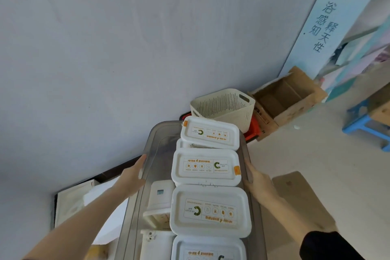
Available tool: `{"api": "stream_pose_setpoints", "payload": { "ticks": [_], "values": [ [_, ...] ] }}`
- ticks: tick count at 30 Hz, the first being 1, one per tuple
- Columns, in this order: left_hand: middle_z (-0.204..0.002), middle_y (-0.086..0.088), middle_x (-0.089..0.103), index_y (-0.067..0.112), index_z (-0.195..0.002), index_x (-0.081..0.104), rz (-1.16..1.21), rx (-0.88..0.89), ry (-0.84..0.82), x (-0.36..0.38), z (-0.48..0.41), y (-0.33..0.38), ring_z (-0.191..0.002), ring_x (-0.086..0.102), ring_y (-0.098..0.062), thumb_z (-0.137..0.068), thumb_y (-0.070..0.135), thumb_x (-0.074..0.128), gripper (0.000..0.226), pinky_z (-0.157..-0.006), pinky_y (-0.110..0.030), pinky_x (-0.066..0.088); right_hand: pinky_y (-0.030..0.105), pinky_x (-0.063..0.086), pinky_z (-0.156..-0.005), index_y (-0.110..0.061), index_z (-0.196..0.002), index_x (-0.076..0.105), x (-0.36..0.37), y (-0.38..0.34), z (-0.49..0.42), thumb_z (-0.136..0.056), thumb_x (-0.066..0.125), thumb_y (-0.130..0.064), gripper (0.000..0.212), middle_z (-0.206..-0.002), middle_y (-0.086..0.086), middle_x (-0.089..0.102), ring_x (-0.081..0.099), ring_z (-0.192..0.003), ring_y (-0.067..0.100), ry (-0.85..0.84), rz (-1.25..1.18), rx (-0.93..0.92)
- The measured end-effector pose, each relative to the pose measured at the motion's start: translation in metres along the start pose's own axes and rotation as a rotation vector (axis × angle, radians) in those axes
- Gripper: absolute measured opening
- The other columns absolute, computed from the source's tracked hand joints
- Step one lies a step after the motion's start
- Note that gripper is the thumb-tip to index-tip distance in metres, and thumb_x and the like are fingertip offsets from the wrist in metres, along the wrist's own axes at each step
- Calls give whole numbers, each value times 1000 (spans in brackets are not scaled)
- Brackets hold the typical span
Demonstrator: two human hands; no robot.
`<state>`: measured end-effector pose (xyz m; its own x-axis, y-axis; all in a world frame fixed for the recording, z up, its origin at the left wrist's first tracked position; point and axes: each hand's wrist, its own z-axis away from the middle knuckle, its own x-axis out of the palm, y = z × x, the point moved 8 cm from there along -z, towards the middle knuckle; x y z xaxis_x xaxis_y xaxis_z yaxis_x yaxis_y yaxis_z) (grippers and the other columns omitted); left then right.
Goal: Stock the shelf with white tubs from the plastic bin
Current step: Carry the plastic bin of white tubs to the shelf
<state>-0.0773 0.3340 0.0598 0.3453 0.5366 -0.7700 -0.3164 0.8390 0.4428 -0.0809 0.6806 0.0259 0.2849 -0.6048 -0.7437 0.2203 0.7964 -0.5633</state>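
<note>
A clear grey plastic bin (157,133) runs from the bottom centre up the frame. Several white tubs with orange-printed lids fill its right side, among them one at the far end (210,132), one in the middle (205,167) and one nearer me (211,210). A tub lies on its side at the left (159,202). My left hand (135,175) grips the bin's left rim. My right hand (256,178) presses against the bin's right rim. No shelf is clearly in view.
A cream slatted basket (224,107) sits on a red crate (252,131) beyond the bin. An open cardboard box (288,99) stands by the wall, a blue stool (365,124) at the right. White foam pieces (78,198) lie at the left.
</note>
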Motion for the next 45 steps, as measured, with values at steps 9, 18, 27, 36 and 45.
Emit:
{"api": "stream_pose_setpoints", "payload": {
  "ticks": [9,18,27,36,45],
  "values": [
    [-127,-15,56,19,-148,15,10,19,-17,66,-24,136,-103,58,-26,-88,12,57,73,-88,-31,47,37,52,-83,-29,-145,14,-121,107,-14,-90,45,-9,66,-116,15,61,61,-98,28,91,43,48],
    [-134,-20,50,18,-149,6,-97,167,-106,101,-90,288,-116,55,-33,-88,8,54,78,-95,-38,48,35,50,-86,-30,-142,24,-209,198,-45,-88,47,-14,61,-119,12,61,59,-101,27,205,-50,169],
    [-148,-11,37,19,-149,8,-200,400,-127,132,-168,444,-112,59,-29,-86,12,59,81,-89,-30,47,36,49,-91,-28,-145,15,-282,286,-92,-86,54,-21,71,-129,13,55,57,-107,27,239,-146,373],
    [-126,-15,57,22,-148,-1,-300,453,-204,172,-218,577,-107,60,-25,-91,19,52,78,-93,-32,49,35,53,-83,-27,-145,17,-364,367,-111,-88,54,-20,68,-120,18,60,62,-94,30,345,-215,457],
    [-136,-10,49,20,-149,1,-262,430,-260,238,-227,700,-115,54,-24,-89,15,56,81,-93,-30,49,36,53,-86,-26,-145,17,-453,469,-131,-88,55,-19,69,-133,14,52,58,-107,28,338,-210,458]
  ]
}}
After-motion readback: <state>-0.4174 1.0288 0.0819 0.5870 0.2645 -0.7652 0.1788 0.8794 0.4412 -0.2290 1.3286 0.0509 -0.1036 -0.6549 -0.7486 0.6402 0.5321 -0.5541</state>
